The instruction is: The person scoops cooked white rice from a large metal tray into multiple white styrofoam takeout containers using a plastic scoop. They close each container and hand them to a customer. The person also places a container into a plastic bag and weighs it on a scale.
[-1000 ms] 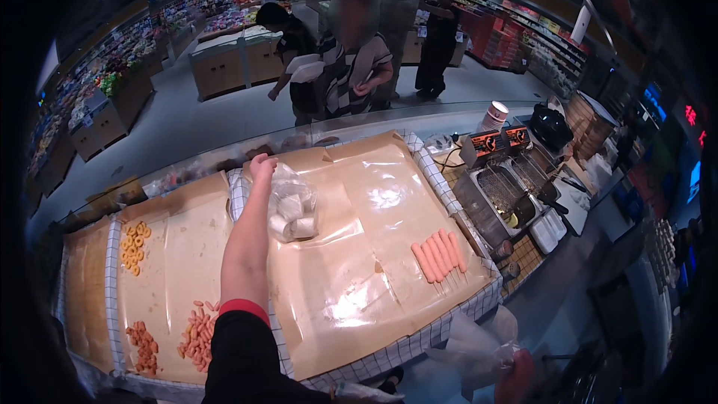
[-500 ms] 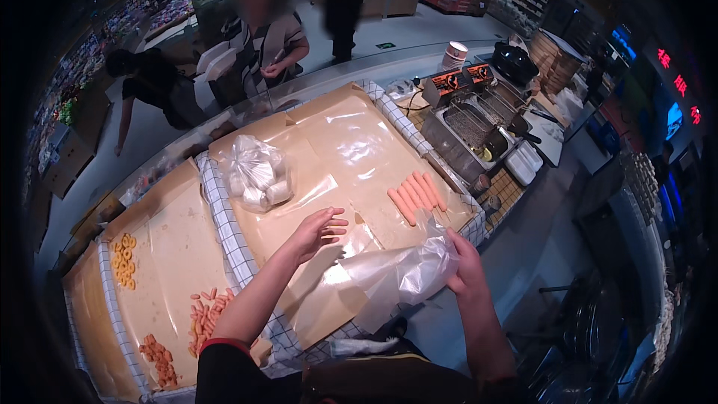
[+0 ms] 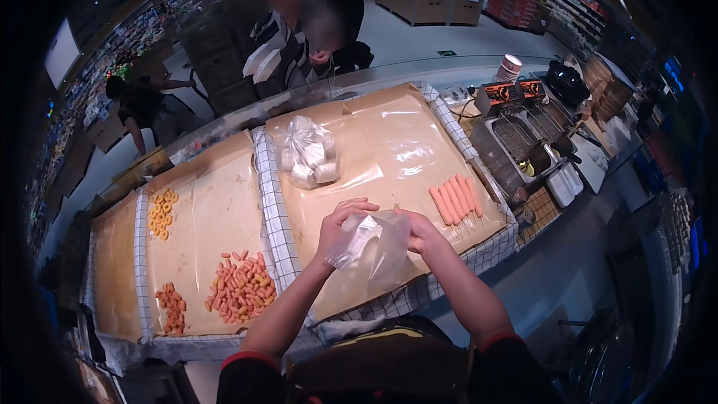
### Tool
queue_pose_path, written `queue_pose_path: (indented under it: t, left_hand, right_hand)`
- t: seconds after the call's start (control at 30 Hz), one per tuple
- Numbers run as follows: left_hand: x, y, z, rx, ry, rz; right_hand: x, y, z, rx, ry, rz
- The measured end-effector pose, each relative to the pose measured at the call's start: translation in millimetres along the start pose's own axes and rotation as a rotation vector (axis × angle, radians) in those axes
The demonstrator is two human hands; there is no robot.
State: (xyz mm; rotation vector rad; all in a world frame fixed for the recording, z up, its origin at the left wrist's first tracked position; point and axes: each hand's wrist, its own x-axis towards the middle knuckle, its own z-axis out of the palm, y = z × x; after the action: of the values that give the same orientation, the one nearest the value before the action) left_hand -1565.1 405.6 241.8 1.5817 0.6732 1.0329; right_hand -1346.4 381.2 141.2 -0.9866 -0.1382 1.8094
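A clear plastic bag [image 3: 385,254] hangs between my two hands, over the near part of the paper-lined tray [image 3: 351,288]. My right hand [image 3: 420,230] pinches the bag by its upper right edge. At the bag's upper left, my left hand [image 3: 342,226] has its fingers curled at the film; part of that hand is behind the plastic. Several pink sausages on sticks [image 3: 456,200] lie side by side just beyond my right hand. Farther back, a tied clear bag with white rolled pieces [image 3: 308,153] rests on the same tray.
Left of a checked-cloth divider [image 3: 273,209] lie small sausages [image 3: 239,288], yellow rings [image 3: 161,213] and reddish pieces [image 3: 172,308]. A fryer [image 3: 516,142] with baskets and stacked paper cups [image 3: 508,67] stand at the right. People stand beyond a clear screen.
My left hand has moved to the bag, and both hands now hold it closer together. The bag has gone from stretched sideways to hanging upright. My view has shifted left.
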Motion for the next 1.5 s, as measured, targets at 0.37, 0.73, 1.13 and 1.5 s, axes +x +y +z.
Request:
queue_pose_path:
  t: [0.37,0.73,1.13,1.5]
  left_hand:
    - [24.1,39.9,11.9,0.666,0.420,-0.098]
    - [39.4,49.2,26.6,1.193,0.554,0.205]
    - [76.0,43.8,-8.6,1.236,0.577,0.386]
    - [101.7,35.6,-45.3,1.256,0.431,0.470]
  right_hand:
    - [-83.3,-23.4,100.6,-1.456,0.102,-1.268]
    - [-35.8,-20.1,102.4,-1.598,0.069,-1.362]
    - [-0.5,-66.2,115.0,-1.484,-0.023,-1.609]
    - [42.8,-78.0,131.9,-1.430,-0.072,-1.447]
